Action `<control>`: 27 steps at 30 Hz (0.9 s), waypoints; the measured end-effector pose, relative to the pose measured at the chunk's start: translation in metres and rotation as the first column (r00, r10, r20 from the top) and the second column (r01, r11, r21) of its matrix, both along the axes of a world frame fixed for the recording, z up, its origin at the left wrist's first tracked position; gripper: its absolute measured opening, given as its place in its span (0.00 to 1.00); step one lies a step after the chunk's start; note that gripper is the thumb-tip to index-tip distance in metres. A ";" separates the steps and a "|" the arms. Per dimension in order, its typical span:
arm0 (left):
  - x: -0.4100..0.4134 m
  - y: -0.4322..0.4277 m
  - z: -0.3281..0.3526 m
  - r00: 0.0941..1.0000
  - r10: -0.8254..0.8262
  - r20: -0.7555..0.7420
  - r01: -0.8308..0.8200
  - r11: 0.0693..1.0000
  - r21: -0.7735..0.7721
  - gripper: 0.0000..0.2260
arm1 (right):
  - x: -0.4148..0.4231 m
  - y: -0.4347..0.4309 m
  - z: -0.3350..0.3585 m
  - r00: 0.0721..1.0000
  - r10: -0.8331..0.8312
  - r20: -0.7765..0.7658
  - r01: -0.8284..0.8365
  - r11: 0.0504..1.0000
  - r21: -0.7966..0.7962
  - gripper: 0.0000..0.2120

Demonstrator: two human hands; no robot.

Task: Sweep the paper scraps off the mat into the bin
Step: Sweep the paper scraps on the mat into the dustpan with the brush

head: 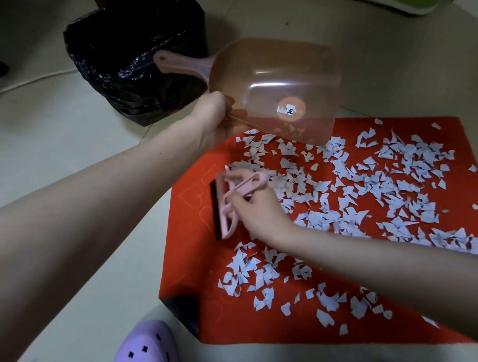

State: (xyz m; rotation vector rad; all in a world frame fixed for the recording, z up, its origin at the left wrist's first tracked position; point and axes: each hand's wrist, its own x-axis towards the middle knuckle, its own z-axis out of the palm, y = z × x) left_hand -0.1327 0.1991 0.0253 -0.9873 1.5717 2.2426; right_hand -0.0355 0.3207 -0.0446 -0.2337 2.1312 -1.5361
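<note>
Left hand (212,116) up over the far left edge of the mat (191,234), grip curled on the rim of the dustpan (278,84), not on its handle, and the pan hangs in the air, tilted. Right hand (258,213) low on the mat, fingers pinching the little pink brush (227,208), bristles down near the left edge. Scraps (373,190) lie all over the mat, thickest toward the right, with another patch near the front. Nothing looks cleared yet.

Here's the risk. The pan isn't down, so a stroke now would likely push paper over the mat's edge onto the floor (92,156). The scraps are light, and a fast flick could scatter them. That rim hold looks weak for carrying a load; the pan could tip before it reaches the bin (127,60), which stands well apart at the far left. The mat's near left corner is turned up, dark underside showing, and the brush could catch there.

The surface is pale tile, with the red mat flat on it. The bin wears a loose black liner. A white cable (32,80) runs past it, and purple clogs (146,349) show at the bottom.
</note>
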 end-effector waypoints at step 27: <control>0.007 0.030 -0.008 0.994 -0.106 0.019 0.107 0.992 -0.064 0.10 | 0.031 0.051 -0.006 0.889 0.457 -0.010 -0.453 0.884 0.114 0.14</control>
